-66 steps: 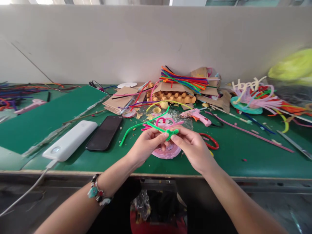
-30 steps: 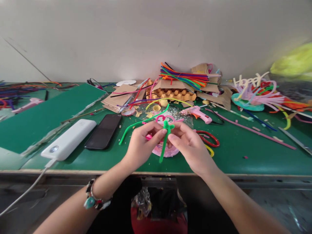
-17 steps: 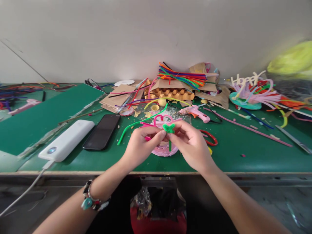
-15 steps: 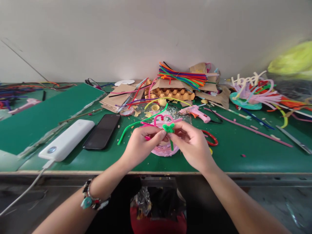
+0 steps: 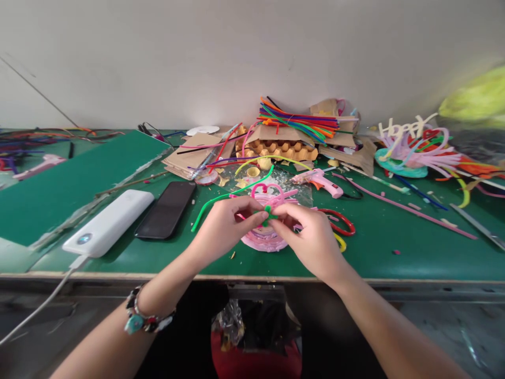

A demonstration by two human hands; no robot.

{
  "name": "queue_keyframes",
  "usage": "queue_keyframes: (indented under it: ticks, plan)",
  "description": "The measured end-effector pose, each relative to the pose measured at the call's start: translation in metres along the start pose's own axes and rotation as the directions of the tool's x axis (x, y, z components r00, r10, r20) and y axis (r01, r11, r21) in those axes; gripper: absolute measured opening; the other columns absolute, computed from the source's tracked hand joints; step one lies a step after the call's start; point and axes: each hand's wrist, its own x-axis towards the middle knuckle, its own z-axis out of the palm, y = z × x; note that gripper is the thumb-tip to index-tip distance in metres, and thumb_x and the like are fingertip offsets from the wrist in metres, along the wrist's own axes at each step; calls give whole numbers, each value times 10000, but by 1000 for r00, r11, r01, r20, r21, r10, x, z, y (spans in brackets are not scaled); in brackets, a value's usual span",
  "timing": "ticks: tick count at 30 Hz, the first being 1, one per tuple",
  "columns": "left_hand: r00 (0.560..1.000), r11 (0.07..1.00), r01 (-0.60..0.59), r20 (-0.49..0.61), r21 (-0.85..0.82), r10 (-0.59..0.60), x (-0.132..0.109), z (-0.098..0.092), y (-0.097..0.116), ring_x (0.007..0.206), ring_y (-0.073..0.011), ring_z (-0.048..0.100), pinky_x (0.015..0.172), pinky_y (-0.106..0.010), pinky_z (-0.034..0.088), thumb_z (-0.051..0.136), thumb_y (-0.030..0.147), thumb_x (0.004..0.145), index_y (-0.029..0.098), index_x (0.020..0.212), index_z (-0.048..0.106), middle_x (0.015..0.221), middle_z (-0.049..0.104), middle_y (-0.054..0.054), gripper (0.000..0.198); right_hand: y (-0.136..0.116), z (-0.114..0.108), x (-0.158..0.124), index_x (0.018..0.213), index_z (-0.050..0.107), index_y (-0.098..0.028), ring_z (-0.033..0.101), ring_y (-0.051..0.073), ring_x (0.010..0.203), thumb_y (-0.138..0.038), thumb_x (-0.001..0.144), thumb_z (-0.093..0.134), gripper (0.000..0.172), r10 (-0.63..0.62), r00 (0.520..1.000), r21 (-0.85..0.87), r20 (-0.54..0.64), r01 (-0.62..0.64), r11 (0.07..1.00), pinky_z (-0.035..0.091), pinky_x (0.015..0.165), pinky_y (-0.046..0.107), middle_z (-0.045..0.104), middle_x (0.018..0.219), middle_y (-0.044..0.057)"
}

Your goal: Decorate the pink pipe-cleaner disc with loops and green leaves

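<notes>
Between the fingertips of my left hand (image 5: 232, 223) and my right hand (image 5: 305, 234) is a small bent green pipe cleaner (image 5: 268, 211). Both hands pinch it, thumb against forefinger, over the middle of the table. Below them sits a round pink pipe-cleaner piece (image 5: 263, 243), with loops standing at its back; my fingers hide part of it. A loose green pipe cleaner (image 5: 213, 201) lies curved on the table beside my left hand. Partly behind my right hand are red-handled scissors (image 5: 347, 225).
A pink glue gun (image 5: 321, 181) lies behind my right hand. To the left are a black phone (image 5: 165, 210) and a white power bank (image 5: 108, 223). At the back, a bundle of pipe cleaners (image 5: 295, 122) rests on cardboard above an egg carton (image 5: 276, 150).
The green piece has turned; its loops and hanging stem, plain before, are now mostly covered by my fingers. My hands have shifted slightly, and the right one sits a little lower.
</notes>
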Motion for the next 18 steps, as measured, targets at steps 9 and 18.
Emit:
queue_keyframes:
  ticks: [9, 18]
  plan:
    - [997, 959, 68, -3, -276, -71, 2, 4, -4, 581, -72, 536, 548, -167, 418, 589, 250, 721, 136, 730, 593, 632, 589, 27, 115, -1, -2, 0, 795, 554, -162, 603, 106, 624, -184, 786, 528, 34, 19, 999, 25, -48, -18, 1000, 448, 553, 185, 637, 680, 2]
    - [982, 959, 157, 144, -236, -125, 3, -7, -1, 565, -69, 540, 522, -163, 400, 585, 220, 720, 126, 734, 601, 628, 600, 23, 97, -3, -5, -1, 804, 568, -169, 585, 103, 661, -154, 814, 487, 83, -97, 995, -55, 7, 97, 994, 432, 583, 186, 640, 739, 0]
